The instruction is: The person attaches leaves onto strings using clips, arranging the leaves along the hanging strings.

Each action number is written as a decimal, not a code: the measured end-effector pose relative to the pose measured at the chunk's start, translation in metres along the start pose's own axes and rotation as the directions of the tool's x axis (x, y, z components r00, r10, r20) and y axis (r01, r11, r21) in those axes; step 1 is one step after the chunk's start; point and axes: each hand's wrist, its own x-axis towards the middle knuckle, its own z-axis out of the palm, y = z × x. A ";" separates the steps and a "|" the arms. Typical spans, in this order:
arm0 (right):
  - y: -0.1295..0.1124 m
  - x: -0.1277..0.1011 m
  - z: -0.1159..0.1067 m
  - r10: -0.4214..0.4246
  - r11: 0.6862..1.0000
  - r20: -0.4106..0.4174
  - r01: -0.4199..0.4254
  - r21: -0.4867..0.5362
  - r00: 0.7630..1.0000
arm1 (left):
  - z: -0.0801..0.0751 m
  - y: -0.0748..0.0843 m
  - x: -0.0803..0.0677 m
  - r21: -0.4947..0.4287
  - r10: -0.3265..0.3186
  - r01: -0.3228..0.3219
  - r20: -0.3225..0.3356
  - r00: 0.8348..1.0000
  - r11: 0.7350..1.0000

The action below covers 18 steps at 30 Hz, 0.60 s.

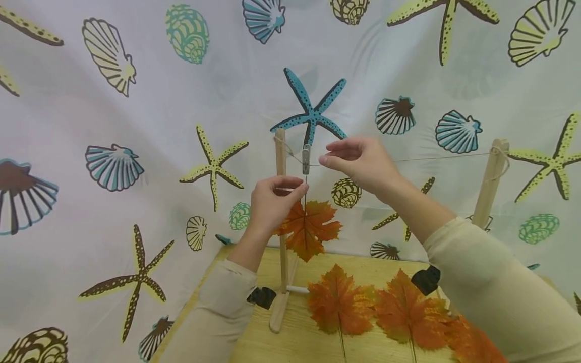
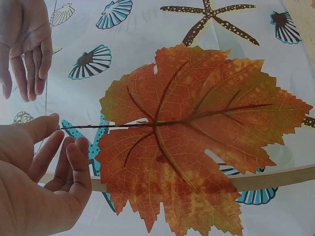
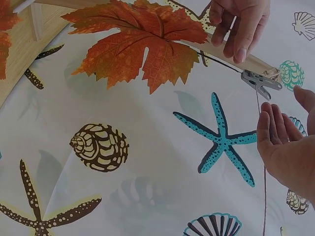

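Below string (image 1: pixel 436 158) between posts: clothespin (image 1: pixel 306 158) clipping upright stem of hanging orange leaf (image 1: pixel 308 229), left hand (image 1: pixel 272 201) pinching stem just under clip, right hand (image 1: pixel 358 162) beside clip, fingers loosely spread, holding nothing; spare leaves (image 1: pixel 386 307) on table (image 1: pixel 254 348).

Open air right of the clip (image 1: pixel 306 159); left post (image 1: pixel 281 201) crowds it.

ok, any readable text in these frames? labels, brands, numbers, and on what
None. No words, numbers or brand marks show in any view.
Backdrop cloth: printed shells and starfish only.
Clothespin on the string: unmarked.
Hanging leaf, wooden posts, wooden table: no lettering visible.
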 end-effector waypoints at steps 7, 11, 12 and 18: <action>0.009 -0.009 0.004 -0.029 0.999 0.006 0.029 -0.014 1.000 | -0.001 -0.003 -0.002 -0.010 0.006 -0.005 0.040 0.999 1.000; 0.016 -0.013 0.006 -0.041 0.999 0.014 0.041 -0.017 0.999 | -0.001 -0.005 -0.003 -0.020 0.022 -0.021 0.059 0.998 1.000; 0.017 -0.015 0.007 -0.039 0.999 0.017 0.039 -0.018 0.999 | -0.001 -0.005 -0.004 -0.021 0.024 -0.022 0.064 0.998 1.000; 0.024 -0.020 0.011 -0.018 1.000 0.030 0.019 -0.017 0.999 | -0.001 -0.009 -0.006 -0.010 0.027 -0.026 0.080 0.996 1.000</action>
